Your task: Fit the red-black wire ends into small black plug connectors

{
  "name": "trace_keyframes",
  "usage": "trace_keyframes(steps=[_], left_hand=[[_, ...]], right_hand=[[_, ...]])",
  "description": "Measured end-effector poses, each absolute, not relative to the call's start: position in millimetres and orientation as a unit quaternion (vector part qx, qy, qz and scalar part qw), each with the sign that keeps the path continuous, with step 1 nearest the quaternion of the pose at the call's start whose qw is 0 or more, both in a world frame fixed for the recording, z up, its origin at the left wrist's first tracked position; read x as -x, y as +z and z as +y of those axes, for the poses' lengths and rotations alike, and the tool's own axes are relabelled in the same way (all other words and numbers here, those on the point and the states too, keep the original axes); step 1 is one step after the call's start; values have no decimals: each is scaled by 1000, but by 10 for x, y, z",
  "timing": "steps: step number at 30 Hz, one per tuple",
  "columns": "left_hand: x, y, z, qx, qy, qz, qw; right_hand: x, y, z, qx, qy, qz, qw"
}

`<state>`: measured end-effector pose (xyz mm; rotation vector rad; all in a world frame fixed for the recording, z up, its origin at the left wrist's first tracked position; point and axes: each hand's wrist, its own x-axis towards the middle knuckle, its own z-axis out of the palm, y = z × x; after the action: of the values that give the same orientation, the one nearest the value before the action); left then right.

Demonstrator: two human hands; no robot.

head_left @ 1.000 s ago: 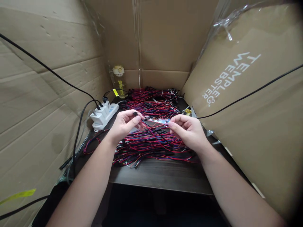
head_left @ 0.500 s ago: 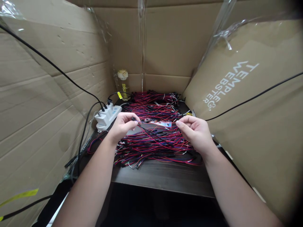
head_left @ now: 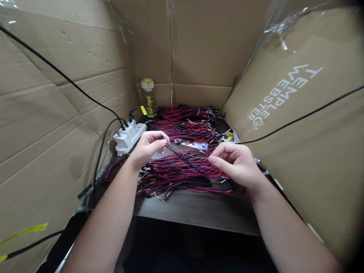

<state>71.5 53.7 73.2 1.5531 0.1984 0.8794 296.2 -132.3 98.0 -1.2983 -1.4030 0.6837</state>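
Note:
My left hand [head_left: 148, 149] is closed in a pinch on one end of a wire harness. A small black connector pokes out above the fingers. From this hand a black-sleeved part of the wire harness [head_left: 183, 159] slants down to the right over the pile. A thin red wire runs from the left fingers towards my right hand [head_left: 234, 163], whose thumb and forefinger are pinched together at its far end. Beneath both hands lie bundles of red, blue and black wires [head_left: 170, 172] with black connectors.
More wire bundles [head_left: 184, 129] lie farther back. Between the rows is a blue-and-white printed packet [head_left: 196, 145]. A white power strip [head_left: 129, 140] with black plugs stands at left, near a yellow tape roll [head_left: 228, 136] at the right. Cardboard walls [head_left: 204, 45] enclose the dark table [head_left: 196, 212].
My right hand has dropped slightly, and the thin wire between the hands now sags more. My left hand keeps its pinch almost in place. The camera view has shifted a little.

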Motion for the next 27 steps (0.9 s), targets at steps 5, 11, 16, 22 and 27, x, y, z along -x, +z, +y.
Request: trace_keyframes(steps=[5,11,16,22,27], left_hand=[[-731,726,522,-690,391,110,599],[-749,735,483,-706,389,105,583],[-756,739,463,-705,375,85,596],[-727,743,477,-708,368,84,597],[-697,767,462,-730,355,105,575]], right_hand=[[-2841,935,-1318,531,278,-667,442],[-2725,793,-1202,527,172,-724,411],[-2653,665,-1144,544,162,-693,445],[-2639,623,-1078,597,127,-609,506],[-2667,638,-1028,613,159,-561,533]])
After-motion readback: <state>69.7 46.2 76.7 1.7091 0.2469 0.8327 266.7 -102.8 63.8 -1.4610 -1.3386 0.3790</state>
